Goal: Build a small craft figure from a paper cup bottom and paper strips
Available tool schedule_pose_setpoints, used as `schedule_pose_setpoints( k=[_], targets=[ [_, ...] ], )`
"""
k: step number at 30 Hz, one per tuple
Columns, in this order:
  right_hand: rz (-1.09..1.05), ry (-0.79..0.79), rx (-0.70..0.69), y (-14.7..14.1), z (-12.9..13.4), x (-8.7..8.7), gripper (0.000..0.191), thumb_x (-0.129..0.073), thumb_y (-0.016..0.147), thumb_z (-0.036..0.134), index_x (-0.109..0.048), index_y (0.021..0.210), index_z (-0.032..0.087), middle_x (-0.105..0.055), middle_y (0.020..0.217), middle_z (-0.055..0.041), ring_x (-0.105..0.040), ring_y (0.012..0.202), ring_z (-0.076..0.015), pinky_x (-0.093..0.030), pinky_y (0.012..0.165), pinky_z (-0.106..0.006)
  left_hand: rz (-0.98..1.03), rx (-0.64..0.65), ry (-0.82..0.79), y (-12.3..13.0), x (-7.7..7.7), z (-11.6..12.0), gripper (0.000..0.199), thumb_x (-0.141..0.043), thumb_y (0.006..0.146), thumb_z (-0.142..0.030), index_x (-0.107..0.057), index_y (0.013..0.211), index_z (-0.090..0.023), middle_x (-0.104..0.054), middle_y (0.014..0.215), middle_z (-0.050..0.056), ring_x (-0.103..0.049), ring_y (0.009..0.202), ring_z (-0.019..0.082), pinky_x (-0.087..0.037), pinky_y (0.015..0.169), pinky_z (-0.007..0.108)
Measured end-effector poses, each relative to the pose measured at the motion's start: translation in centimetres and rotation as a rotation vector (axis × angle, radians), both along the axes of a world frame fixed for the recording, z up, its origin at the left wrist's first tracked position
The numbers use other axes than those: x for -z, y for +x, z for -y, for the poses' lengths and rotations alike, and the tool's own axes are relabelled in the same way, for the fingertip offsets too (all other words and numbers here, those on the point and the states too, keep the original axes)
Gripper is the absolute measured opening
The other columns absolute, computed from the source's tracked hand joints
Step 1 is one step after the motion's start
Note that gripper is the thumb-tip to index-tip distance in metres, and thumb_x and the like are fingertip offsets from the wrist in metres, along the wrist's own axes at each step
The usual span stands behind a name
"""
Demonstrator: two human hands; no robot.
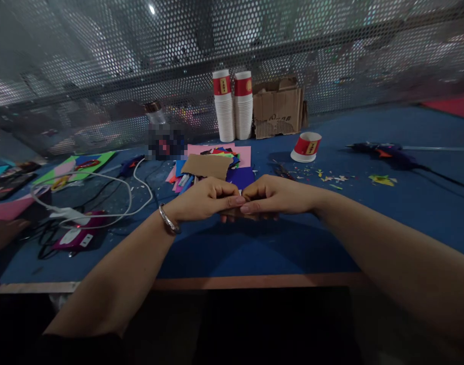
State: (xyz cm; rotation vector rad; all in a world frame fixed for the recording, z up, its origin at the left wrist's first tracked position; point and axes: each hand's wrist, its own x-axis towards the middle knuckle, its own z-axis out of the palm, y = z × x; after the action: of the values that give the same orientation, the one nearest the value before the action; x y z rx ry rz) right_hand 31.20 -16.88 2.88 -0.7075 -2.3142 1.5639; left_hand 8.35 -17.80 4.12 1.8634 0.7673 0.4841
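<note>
My left hand [207, 200], with a silver bracelet [168, 220] on its wrist, meets my right hand [279, 195] just above the blue tabletop [262, 253]. Both are closed, thumbs and bent fingers pinched together at the fingertips. Whatever they grip is small and mostly hidden by the fingers, so I cannot make it out. Just behind my hands lies a pile of coloured paper [241, 177] with a brown cardboard piece [205, 165] on top. A dark hand tool [283, 170] rests beyond my right hand.
A red-and-white paper cup [307, 147] stands upside down near paper scraps [382, 180]. Cup stacks [227, 119] and a cardboard box [277, 111] line the mesh panel. A glue gun [395, 153] lies right. Leftward are a purple power strip [83, 233], looped white cable and another person's hand [2, 233].
</note>
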Motion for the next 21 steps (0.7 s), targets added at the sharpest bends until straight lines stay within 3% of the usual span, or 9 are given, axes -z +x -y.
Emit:
schedule_pose_setpoints(
  k=[6,10,16,21],
  targets=[
    [-0.334,0.041,0.063,0.0,0.7,-1.3,0.046,-0.072,0.095,0.045,-0.052,0.064,0.017,-0.043,0.057,0.0074,-0.033,0.05,-0.0048,-0.025,0.046,-0.022,0.336,-0.156,-0.143,1.5,0.6,0.9,0.034,-0.081,0.086,-0.044,-0.069,0.071,-0.017,-0.062,0.058,0.0,-0.062,0.051,0.011,-0.046,0.046,0.018],
    [-0.368,0.076,0.154,0.3,0.7,-1.4,0.049,-0.074,0.093,0.048,-0.05,0.064,0.018,-0.038,0.057,0.0072,-0.03,0.051,-0.0059,-0.022,0.047,-0.024,0.524,-0.259,-0.271,3.1,1.1,1.5,0.03,-0.081,0.087,-0.038,-0.067,0.072,-0.016,-0.062,0.057,-0.001,-0.058,0.048,0.007,-0.041,0.043,0.015],
    [-0.379,0.233,0.225,0.5,0.2,-1.4,0.048,-0.075,0.09,0.054,-0.057,0.066,0.017,-0.043,0.061,0.0057,-0.033,0.055,-0.0069,-0.026,0.05,-0.025,0.625,-0.412,-0.432,4.7,0.8,1.8,0.03,-0.077,0.091,-0.024,-0.062,0.067,-0.014,-0.057,0.056,-0.004,-0.057,0.048,0.004,-0.037,0.042,0.012],
    [-0.39,0.375,0.312,0.0,0.2,-0.9,0.048,-0.073,0.091,0.058,-0.058,0.07,0.017,-0.047,0.063,0.0049,-0.039,0.057,-0.0075,-0.028,0.05,-0.024,0.62,-0.513,-0.485,4.7,0.6,1.5,0.029,-0.071,0.096,-0.024,-0.062,0.07,-0.014,-0.057,0.053,-0.004,-0.045,0.04,0.001,-0.034,0.042,0.011]
  ],
)
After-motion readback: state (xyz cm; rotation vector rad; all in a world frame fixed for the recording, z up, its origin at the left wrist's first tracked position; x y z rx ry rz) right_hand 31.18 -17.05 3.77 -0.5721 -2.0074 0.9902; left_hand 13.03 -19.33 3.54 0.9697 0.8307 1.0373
